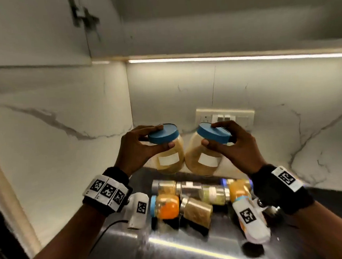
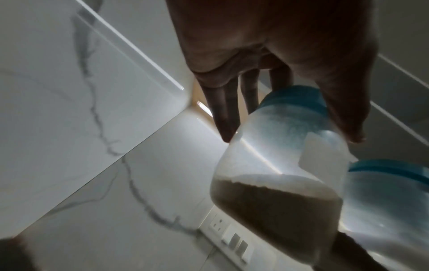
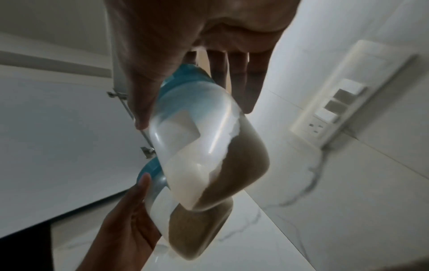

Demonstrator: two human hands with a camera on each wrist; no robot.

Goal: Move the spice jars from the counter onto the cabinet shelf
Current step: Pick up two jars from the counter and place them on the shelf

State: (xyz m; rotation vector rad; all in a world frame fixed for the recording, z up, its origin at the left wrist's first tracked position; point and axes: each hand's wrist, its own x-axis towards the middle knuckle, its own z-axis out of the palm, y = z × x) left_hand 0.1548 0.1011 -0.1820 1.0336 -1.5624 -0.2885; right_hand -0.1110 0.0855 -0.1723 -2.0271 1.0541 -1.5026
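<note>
Two clear plastic jars with blue lids and white labels hang side by side above the counter, each part full of brownish powder. My left hand (image 1: pixel 146 140) grips the left jar (image 1: pixel 169 159) by its lid (image 1: pixel 163 134), thumb in front, fingers behind. My right hand (image 1: pixel 227 137) grips the right jar (image 1: pixel 203 159) the same way by its lid (image 1: pixel 214 132). The jars tilt towards each other and nearly touch at their bases. In the left wrist view the left jar (image 2: pixel 278 174) hangs under my fingers (image 2: pixel 223 117); in the right wrist view the right jar (image 3: pixel 209 155) does. The open cabinet (image 1: pixel 219 24) lies overhead.
Several small spice jars (image 1: pixel 193 198) lie tumbled on the steel counter (image 1: pixel 174 250) below my hands, some orange, some greenish or brown. A switch and socket plate (image 1: pixel 225 116) sits on the marble backsplash. A cabinet door hinge (image 1: pixel 82 14) shows at upper left.
</note>
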